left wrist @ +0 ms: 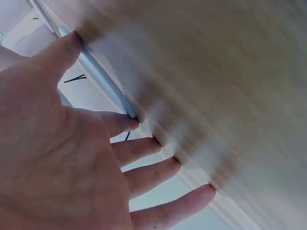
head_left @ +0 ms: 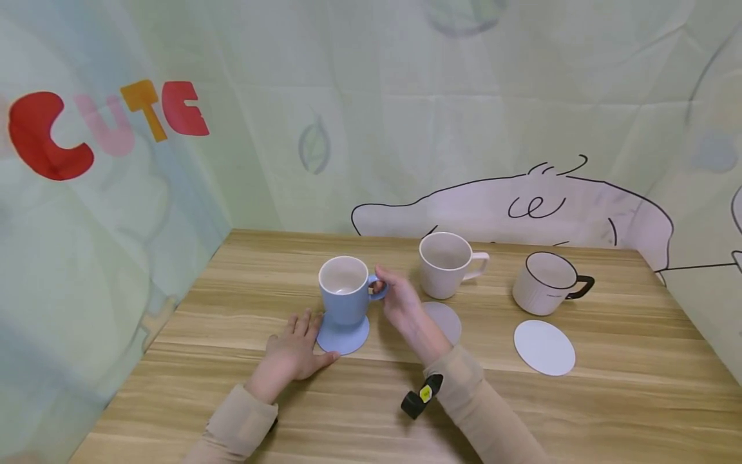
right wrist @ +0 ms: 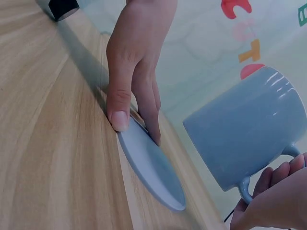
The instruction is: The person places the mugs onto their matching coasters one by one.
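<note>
Wood-grained table point(head_left: 348, 419). The left grip point(head_left: 297, 348), fingers spread, touches a flat round coaster point(head_left: 342, 339); the right grip point(head_left: 404, 305) holds a glossy, probably ceramic, pale-blue mug point(head_left: 344, 305) by its handle point(right wrist: 244, 187), just above the coaster.

Left forearm point(head_left: 234, 425) is slanting forward and inward; left hand point(head_left: 294, 351) is showing its back to the head view, four fingers point(left wrist: 153, 177) extending fairly straight and spreading, thumb point(left wrist: 55, 57) splaying out toward the right side. Right forearm point(head_left: 493, 412) is angling forward-left; right hand point(head_left: 401, 303) is sitting farther forward, fingers point(right wrist: 283, 172) curling in a grip. Both wrists point(head_left: 431, 345) are showing bare skin past sleeve cuffs point(head_left: 455, 370). Hands are resting apart.
</note>
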Available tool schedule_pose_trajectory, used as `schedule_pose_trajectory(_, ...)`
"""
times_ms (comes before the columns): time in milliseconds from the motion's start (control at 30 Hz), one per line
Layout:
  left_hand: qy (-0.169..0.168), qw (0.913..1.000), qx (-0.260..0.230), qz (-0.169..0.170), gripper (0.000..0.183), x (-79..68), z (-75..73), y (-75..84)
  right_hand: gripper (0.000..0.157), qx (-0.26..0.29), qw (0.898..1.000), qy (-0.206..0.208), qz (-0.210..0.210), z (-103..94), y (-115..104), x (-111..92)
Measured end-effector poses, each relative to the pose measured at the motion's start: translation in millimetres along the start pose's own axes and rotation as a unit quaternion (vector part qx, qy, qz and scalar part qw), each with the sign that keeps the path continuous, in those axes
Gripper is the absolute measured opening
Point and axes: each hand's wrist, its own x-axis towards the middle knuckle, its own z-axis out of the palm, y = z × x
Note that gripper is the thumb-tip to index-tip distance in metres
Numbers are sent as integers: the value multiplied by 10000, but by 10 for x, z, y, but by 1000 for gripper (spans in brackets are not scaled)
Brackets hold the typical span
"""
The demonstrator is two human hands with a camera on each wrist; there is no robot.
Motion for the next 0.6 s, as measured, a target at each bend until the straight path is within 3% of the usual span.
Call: schedule_pose_trajectory(600, -32, 9999, 97, -17, 84, -46, -39, 24, 39, -88, 9996, -115, 243, -5, 110, -104)
